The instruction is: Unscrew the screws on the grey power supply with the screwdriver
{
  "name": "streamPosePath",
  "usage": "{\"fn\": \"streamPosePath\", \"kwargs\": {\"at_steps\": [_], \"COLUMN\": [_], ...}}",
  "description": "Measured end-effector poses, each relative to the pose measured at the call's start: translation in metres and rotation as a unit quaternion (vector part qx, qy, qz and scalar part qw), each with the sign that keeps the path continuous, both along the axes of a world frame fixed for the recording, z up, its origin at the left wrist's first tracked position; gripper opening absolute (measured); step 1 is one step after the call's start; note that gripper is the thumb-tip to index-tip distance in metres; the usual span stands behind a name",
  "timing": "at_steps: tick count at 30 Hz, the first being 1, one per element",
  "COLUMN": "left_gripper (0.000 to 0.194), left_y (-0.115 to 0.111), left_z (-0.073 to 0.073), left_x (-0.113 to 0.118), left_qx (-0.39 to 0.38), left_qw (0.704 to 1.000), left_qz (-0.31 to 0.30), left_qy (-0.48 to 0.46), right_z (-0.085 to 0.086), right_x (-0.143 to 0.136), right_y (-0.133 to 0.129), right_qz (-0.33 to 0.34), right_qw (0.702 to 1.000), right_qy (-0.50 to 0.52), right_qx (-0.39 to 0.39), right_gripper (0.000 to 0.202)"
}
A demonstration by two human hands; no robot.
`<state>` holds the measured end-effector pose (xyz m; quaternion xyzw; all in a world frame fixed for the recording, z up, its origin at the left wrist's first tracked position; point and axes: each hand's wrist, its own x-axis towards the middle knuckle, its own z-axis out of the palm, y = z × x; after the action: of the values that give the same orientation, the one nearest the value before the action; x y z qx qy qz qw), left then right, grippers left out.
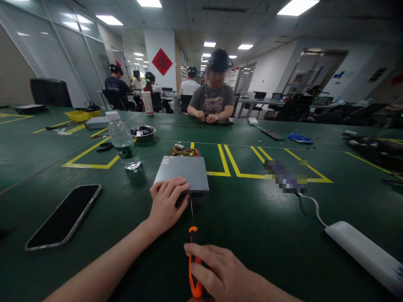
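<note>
A grey metal computer power supply [185, 170] lies on the green table, its bundle of coloured cables [186, 152] at the far side. My left hand [168, 203] rests on its near left corner, fingers laid over the top and thumb at the near face. In my right hand [217, 268] is a screwdriver [195, 289] with an orange and black handle. Its thin shaft points away from me, and the tip meets the near face of the power supply beside my left thumb. What the tip touches is too small to make out.
Left stand a water bottle [123, 144], a metal bowl [143, 133] of small parts and a phone [64, 216]. A white power strip [365, 251] lies right, its cable running to a blurred object [285, 176]. Across the table sits a person [211, 92] with both hands on a dark item.
</note>
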<state>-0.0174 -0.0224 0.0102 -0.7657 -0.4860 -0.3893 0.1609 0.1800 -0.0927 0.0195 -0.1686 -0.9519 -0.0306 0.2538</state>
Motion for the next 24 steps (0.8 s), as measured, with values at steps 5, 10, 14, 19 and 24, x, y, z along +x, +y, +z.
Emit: {"fn": "streamPosePath", "kwargs": {"at_steps": [5, 10, 14, 19, 24], "left_gripper": [0.020, 0.020, 0.020, 0.021, 0.021], "left_y": [-0.001, -0.002, -0.001, -0.001, -0.001], "left_z": [0.000, 0.000, -0.001, -0.001, -0.001], "left_x": [0.000, -0.001, -0.001, -0.001, -0.001], "left_qx": [-0.012, -0.018, -0.020, -0.029, -0.029], "left_qw": [1.000, 1.000, 1.000, 1.000, 1.000], "left_qz": [0.004, 0.002, 0.002, 0.002, 0.004], "left_qy": [-0.005, -0.006, -0.006, -0.009, -0.006], "right_z": [0.001, -0.008, -0.003, -0.003, -0.006], "right_x": [-0.002, -0.002, -0.002, -0.002, 0.000], "right_y": [0.002, 0.001, -0.001, 0.002, 0.000], "right_qz": [0.038, 0.004, 0.002, 0.026, -0.019], "right_qw": [0.998, 0.999, 0.999, 0.999, 0.997], "right_qy": [0.047, 0.054, -0.029, 0.042, 0.071], "right_qx": [0.028, 0.003, -0.029, 0.019, 0.025], "right_gripper": [0.025, 0.037, 0.041, 0.035, 0.037]}}
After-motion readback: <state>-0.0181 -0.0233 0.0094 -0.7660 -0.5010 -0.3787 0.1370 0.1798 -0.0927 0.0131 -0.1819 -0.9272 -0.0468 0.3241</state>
